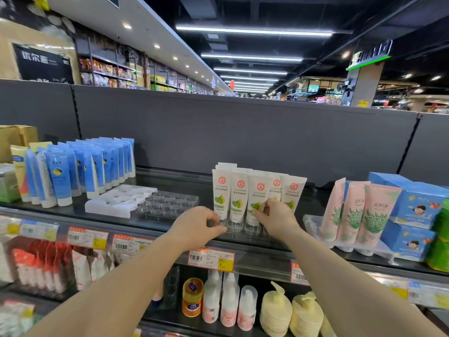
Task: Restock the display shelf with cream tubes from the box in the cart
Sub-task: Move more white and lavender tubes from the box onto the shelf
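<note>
A row of white cream tubes (239, 193) with red round logos and green olive prints stands upright in a clear plastic holder (234, 227) on the dark top shelf (184, 181). My right hand (274, 218) pinches the lower part of one white tube in the row. My left hand (196, 227) grips the front left edge of the clear holder, fingers curled. The box and the cart are out of view.
Blue tubes (92, 164) stand at the left, with a white foam tray (121, 198) and a clear blister tray (167, 203) beside them. Pink tubes (357, 210) and blue boxes (418, 203) stand at the right. Price tags (211, 260) line the shelf edge; bottles fill the lower shelf.
</note>
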`<action>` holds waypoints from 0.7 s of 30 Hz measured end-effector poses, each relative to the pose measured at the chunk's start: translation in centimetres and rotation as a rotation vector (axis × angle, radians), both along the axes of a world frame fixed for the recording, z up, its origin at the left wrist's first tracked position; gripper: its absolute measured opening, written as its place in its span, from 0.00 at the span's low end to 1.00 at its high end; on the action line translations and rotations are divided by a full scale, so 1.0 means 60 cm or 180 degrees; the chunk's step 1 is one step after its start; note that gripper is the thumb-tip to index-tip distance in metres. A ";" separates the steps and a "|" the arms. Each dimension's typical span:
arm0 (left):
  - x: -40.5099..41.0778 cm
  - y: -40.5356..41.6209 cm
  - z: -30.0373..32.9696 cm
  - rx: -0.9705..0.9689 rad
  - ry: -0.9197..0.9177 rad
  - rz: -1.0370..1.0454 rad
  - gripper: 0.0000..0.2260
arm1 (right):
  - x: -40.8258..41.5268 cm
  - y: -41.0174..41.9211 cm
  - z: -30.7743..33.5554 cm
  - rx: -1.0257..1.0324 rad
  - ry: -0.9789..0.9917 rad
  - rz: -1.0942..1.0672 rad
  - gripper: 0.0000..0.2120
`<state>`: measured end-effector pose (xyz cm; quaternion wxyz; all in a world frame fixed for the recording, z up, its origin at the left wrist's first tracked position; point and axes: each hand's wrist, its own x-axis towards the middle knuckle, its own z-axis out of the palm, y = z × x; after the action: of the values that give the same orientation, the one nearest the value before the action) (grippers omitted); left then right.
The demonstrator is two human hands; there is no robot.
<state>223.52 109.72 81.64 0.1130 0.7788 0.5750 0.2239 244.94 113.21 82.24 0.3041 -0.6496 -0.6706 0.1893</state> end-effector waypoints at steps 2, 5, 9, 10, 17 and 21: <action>0.001 -0.002 0.005 -0.0080 -0.0048 0.0002 0.19 | 0.001 -0.005 0.002 0.0014 0.0015 -0.0015 0.07; -0.002 -0.005 0.013 -0.0050 -0.0157 0.0011 0.21 | 0.000 -0.019 0.011 0.0066 0.0096 -0.0094 0.09; -0.011 -0.025 0.022 0.0049 -0.0359 -0.0056 0.19 | -0.010 -0.062 0.022 0.0212 0.0053 -0.0310 0.20; -0.015 -0.032 0.024 0.0082 -0.0379 -0.0075 0.19 | -0.014 -0.074 0.023 0.0263 0.0005 -0.0384 0.21; -0.144 -0.118 0.030 0.0397 0.0075 0.0066 0.25 | -0.146 -0.166 0.013 0.0699 -0.0419 -0.0548 0.18; -0.302 -0.196 0.020 0.0356 0.0591 0.0320 0.26 | -0.328 -0.228 -0.010 0.0889 -0.0870 -0.0067 0.17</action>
<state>205.41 97.98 82.81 0.0042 0.7714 0.6079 0.1879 225.25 99.53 81.66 0.2993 -0.6277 -0.7186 0.0012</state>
